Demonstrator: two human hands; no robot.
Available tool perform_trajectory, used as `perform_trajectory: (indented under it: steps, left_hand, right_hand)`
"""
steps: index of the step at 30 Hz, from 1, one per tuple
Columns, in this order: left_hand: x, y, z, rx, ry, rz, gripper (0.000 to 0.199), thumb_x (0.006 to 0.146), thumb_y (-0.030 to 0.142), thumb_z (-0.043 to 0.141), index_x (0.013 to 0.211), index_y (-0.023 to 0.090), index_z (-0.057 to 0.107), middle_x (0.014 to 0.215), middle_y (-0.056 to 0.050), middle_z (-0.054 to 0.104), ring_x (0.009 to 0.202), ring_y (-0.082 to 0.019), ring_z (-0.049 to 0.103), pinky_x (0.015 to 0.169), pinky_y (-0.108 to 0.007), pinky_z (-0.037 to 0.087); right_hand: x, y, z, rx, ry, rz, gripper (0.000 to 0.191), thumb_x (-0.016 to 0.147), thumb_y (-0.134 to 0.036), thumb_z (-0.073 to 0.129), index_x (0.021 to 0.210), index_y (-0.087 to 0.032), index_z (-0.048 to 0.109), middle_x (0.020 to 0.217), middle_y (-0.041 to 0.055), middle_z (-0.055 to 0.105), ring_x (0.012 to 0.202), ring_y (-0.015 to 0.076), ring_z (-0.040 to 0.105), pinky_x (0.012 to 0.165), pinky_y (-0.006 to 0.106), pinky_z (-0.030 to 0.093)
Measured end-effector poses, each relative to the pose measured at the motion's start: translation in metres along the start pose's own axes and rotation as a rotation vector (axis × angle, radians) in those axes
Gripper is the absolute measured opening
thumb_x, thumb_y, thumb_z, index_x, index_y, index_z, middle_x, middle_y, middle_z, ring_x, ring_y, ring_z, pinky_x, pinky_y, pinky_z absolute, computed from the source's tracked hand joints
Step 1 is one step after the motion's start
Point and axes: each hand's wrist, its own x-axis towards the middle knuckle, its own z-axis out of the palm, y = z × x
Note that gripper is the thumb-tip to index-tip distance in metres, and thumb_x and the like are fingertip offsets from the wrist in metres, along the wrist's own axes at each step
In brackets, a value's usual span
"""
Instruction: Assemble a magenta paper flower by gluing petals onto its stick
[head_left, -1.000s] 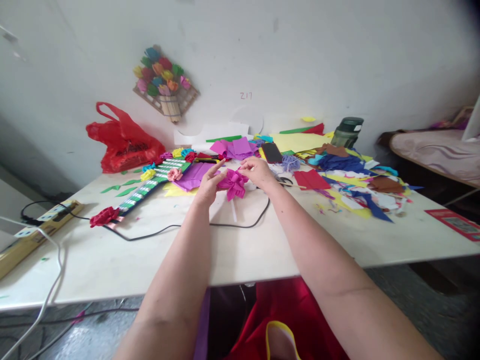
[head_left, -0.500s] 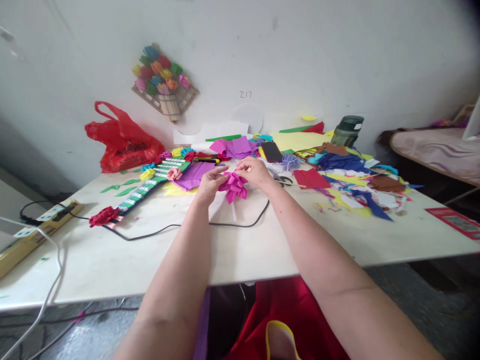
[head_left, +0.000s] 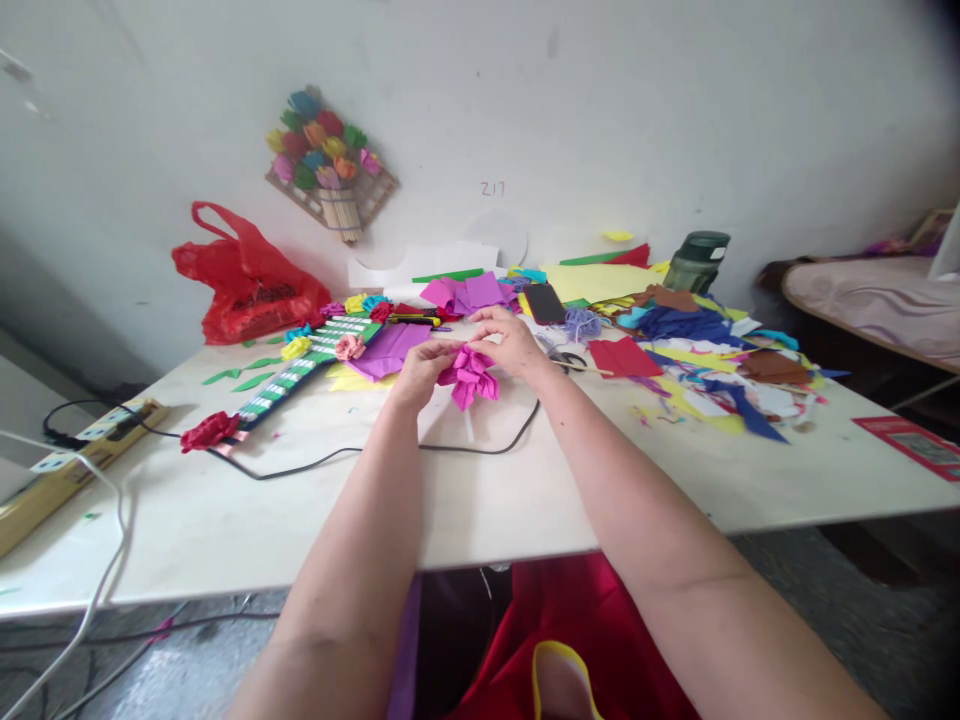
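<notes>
A magenta crepe paper flower (head_left: 472,377) with folded petals is held up between my two hands, over the middle of the table. My left hand (head_left: 429,370) pinches its left side, fingers closed. On its upper right edge, the thumb and fingers of my right hand (head_left: 510,343) grip the paper. A pale thin stick (head_left: 469,425) shows below the flower; whether it is joined to it I cannot tell. To the left lies a green and white striped panel (head_left: 300,370) trimmed with paper flowers, beside purple paper (head_left: 388,352).
A black cord (head_left: 315,463) crosses the table from a power strip (head_left: 82,465). Scissors (head_left: 574,362), a phone (head_left: 544,304), coloured paper scraps (head_left: 675,325) and a dark green bottle (head_left: 697,262) lie or stand toward the right. A red plastic bag (head_left: 247,285) sits at the back left.
My left fingers have closed in more on the flower, and its petals have turned slightly. The right hand stays at the flower's upper edge.
</notes>
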Motion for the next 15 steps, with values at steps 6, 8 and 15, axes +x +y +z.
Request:
perform_trajectory:
  steps: [6, 8, 15]
  left_hand:
    - [0.0014, 0.0011, 0.0023, -0.038, 0.077, -0.035, 0.019, 0.055, 0.028, 0.068, 0.066, 0.013, 0.067, 0.063, -0.002, 0.064, 0.056, -0.012, 0.056, 0.052, -0.022, 0.040]
    - [0.0004, 0.0019, 0.0029, -0.042, 0.067, -0.050, 0.020, 0.057, 0.031, 0.070, 0.062, 0.013, 0.064, 0.056, 0.000, 0.057, 0.049, -0.009, 0.049, 0.047, -0.021, 0.035]
    - [-0.0030, 0.0009, 0.0008, -0.003, 0.021, -0.073, 0.024, 0.057, 0.029, 0.075, 0.057, 0.013, 0.057, 0.053, 0.002, 0.050, 0.046, -0.007, 0.045, 0.045, -0.021, 0.031]
  right_hand:
    - [0.0008, 0.0039, 0.0017, 0.032, -0.010, -0.024, 0.009, 0.072, -0.018, 0.068, 0.063, -0.020, 0.066, 0.108, 0.0053, 0.063, 0.106, 0.0201, 0.058, 0.092, 0.037, 0.045]
    - [0.0005, 0.0046, 0.0026, 0.046, -0.013, -0.030, 0.010, 0.072, -0.017, 0.068, 0.063, -0.020, 0.065, 0.107, 0.0051, 0.063, 0.106, 0.0199, 0.058, 0.093, 0.037, 0.044]
    - [-0.0016, 0.0018, 0.0052, 0.076, -0.045, -0.026, 0.008, 0.073, -0.018, 0.067, 0.065, -0.020, 0.067, 0.104, 0.0046, 0.063, 0.103, 0.0190, 0.059, 0.089, 0.036, 0.046]
